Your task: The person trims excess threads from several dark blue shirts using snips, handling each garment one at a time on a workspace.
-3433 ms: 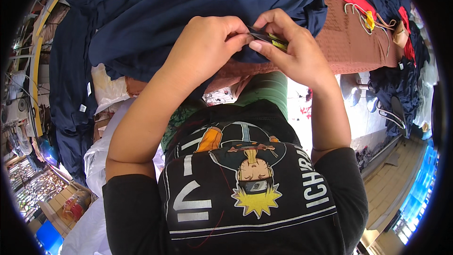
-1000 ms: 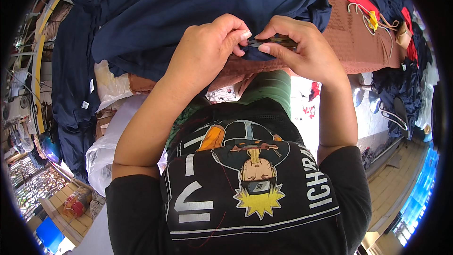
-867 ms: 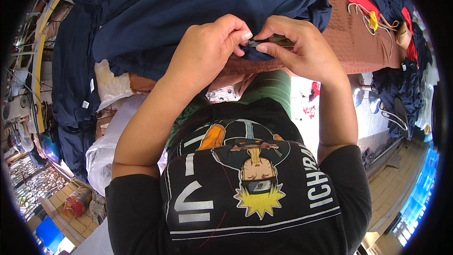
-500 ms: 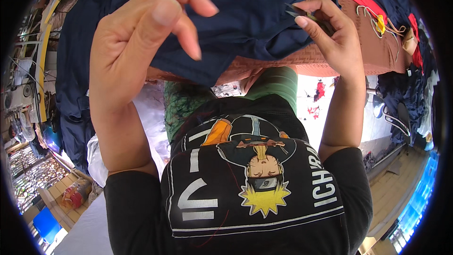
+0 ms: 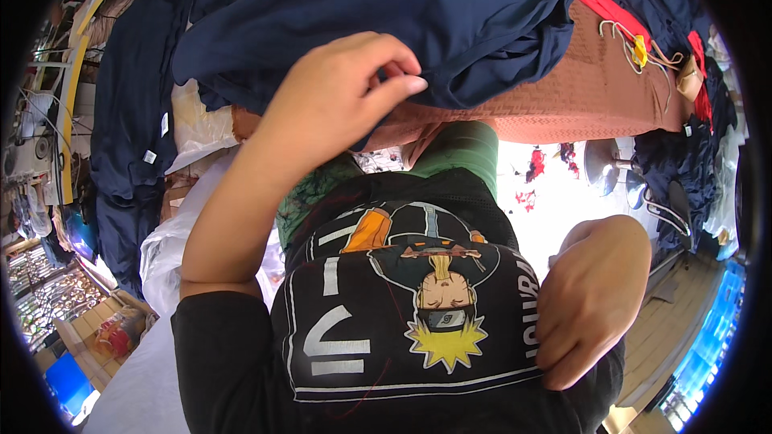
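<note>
Dark navy cloth (image 5: 338, 0) lies in loose folds over the work surface in front of me. At its near edge is my left hand (image 5: 346, 88), with thumb and forefinger drawn together against the folds; what is between the fingertips, if anything, does not show. My right hand (image 5: 595, 301) is low on the right, against the front of my black shirt (image 5: 482, 337). Its fingers curl inward with the back of the hand upward, so anything inside is hidden. The small dark thread snips seen earlier are out of sight.
A brown textured cover (image 5: 555, 104) drapes over the surface. On it, at right, lie a red strip (image 5: 599, 0) and cords with a yellow piece (image 5: 640, 50). More navy cloth (image 5: 133, 112) hangs at left near white plastic (image 5: 173, 249). A metal-framed stool or chair (image 5: 671, 217) stands at right.
My right hand has come back from the cloth to my shirt, and the thread snips have gone from view. My left hand has lowered onto the cloth's near edge, its fingers closing.
</note>
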Motion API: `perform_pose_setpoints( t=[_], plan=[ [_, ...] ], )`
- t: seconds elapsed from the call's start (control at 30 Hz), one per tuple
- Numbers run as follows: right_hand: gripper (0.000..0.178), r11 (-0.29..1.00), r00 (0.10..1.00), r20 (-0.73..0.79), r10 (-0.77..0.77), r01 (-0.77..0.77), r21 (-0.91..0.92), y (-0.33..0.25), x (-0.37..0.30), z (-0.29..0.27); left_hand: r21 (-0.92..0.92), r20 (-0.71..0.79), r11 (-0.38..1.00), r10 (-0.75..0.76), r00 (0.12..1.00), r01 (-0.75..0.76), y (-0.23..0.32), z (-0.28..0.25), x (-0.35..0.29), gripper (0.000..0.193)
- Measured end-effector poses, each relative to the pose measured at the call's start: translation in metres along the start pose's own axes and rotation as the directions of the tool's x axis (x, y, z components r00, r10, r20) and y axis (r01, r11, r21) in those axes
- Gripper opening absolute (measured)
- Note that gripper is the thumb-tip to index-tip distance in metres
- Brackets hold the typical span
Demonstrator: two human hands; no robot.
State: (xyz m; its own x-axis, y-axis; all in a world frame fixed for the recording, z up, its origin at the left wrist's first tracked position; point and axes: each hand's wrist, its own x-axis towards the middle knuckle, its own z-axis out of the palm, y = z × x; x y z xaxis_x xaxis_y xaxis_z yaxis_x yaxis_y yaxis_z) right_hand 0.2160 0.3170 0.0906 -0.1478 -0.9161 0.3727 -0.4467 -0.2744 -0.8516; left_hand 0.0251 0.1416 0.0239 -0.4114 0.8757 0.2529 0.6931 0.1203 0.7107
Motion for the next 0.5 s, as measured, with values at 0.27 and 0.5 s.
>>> perform_pose_setpoints(
  t=[0.27,0.5],
  plan=[
    [0.021,0.98,0.991,-0.122,0.063,-0.084,-0.178,-0.055,-0.018,-0.009,0.601,0.013,0.795,-0.118,0.993,0.086,-0.004,0.056,0.037,0.033],
    [0.052,0.307,0.151,-0.849,0.507,-0.952,0.014,0.048,-0.064,-0.043,-0.607,-0.104,0.719,-0.495,0.863,0.34,-0.011,0.04,0.045,0.026]
  ],
)
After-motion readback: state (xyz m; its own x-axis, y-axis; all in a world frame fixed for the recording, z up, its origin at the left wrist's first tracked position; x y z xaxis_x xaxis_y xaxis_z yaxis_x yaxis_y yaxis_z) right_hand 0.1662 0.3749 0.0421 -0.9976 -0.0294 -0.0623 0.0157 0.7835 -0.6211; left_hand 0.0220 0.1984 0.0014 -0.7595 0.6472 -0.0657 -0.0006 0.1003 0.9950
